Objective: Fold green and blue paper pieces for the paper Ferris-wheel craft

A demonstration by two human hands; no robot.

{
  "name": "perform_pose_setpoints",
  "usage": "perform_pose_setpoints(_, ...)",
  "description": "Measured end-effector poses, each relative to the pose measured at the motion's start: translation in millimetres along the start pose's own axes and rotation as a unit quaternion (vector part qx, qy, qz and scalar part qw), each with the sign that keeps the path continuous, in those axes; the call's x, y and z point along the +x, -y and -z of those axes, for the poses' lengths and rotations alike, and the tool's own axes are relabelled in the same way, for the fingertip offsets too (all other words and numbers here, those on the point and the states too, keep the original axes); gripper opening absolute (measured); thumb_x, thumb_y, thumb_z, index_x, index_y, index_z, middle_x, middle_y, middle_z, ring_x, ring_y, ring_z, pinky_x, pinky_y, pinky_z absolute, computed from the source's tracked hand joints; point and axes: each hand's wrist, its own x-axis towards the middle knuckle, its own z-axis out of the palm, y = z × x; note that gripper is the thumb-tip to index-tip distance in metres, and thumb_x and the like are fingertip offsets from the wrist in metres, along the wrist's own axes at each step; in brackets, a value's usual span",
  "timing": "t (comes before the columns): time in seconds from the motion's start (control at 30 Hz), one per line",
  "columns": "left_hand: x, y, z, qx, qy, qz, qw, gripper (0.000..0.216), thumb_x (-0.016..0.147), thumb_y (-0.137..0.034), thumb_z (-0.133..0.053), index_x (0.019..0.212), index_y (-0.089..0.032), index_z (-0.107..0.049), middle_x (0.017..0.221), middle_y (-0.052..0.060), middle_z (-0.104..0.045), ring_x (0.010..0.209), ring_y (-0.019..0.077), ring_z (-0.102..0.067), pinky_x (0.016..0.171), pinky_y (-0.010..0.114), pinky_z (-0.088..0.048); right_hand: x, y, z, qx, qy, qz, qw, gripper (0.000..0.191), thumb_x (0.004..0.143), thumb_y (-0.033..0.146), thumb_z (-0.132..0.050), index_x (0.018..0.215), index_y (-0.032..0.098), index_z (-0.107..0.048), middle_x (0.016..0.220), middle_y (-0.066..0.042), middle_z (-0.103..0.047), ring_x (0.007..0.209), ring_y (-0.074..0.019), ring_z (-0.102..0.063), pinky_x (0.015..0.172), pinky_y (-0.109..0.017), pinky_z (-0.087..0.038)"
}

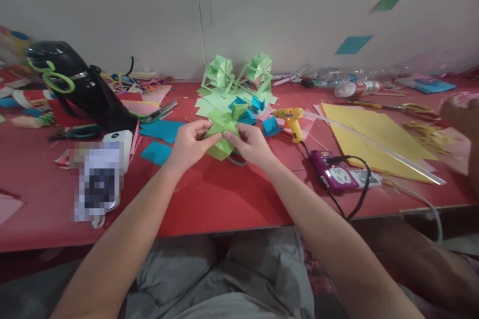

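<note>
Between both hands is a green folded paper piece, held just above the red table. My left hand pinches its left side, thumb on top. My right hand grips the right side, its thumb close to the other thumb. The fingers behind the paper are partly hidden. Just beyond lie blue folded paper pieces and a small olive-green folded piece. Two light green paper models with pleated round fronts stand farther back on pale green sheets.
A yellow glue gun lies right of my hands, its cord near a purple power strip. Yellow sheets carry a clear strip. On the left are a black bottle, a phone and blue paper. Another person's hand is far right.
</note>
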Motion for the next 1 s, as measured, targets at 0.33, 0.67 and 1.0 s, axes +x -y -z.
perform_pose_setpoints(0.33, 2.3, 3.3, 1.5, -0.041, 0.008, 0.010, 0.999, 0.048, 0.066, -0.044, -0.087, 0.101, -0.013, -0.073, 0.098, 0.011, -0.078, 0.087, 0.0263, -0.075, 0.075, 0.034, -0.062, 0.0, 0.1, -0.1, 0.017, 0.016, 0.004, 1.000, 0.055, 0.077, 0.068, -0.067, 0.062, 0.021, -0.042, 0.055, 0.004, -0.040, 0.053, -0.0090, -0.037, 0.049, -0.025, -0.029)
perform_pose_setpoints(0.67, 3.1, 0.1, 7.1, -0.044, 0.001, 0.028, 0.999, 0.049, 0.066, -0.048, -0.086, 0.100, -0.014, -0.075, 0.096, 0.010, -0.079, 0.092, 0.0288, -0.075, 0.083, 0.038, -0.062, -0.1, 2.9, 4.4, 0.006, -0.032, -0.002, 0.999, 0.055, 0.075, 0.073, -0.064, 0.065, 0.019, -0.054, 0.056, -0.001, -0.058, 0.051, -0.0123, -0.053, 0.048, -0.026, -0.040)
perform_pose_setpoints(1.0, 3.2, 1.5, 11.2, -0.048, 0.004, 0.035, 0.998, 0.051, 0.069, -0.053, -0.083, 0.101, -0.014, -0.076, 0.097, 0.011, -0.079, 0.087, 0.0277, -0.075, 0.084, 0.039, -0.061, -0.4, 10.3, 5.9, 0.040, -0.040, -0.024, 0.998, 0.052, 0.070, 0.067, -0.073, 0.060, 0.018, -0.059, 0.054, -0.002, -0.062, 0.048, -0.0110, -0.054, 0.047, -0.024, -0.043)
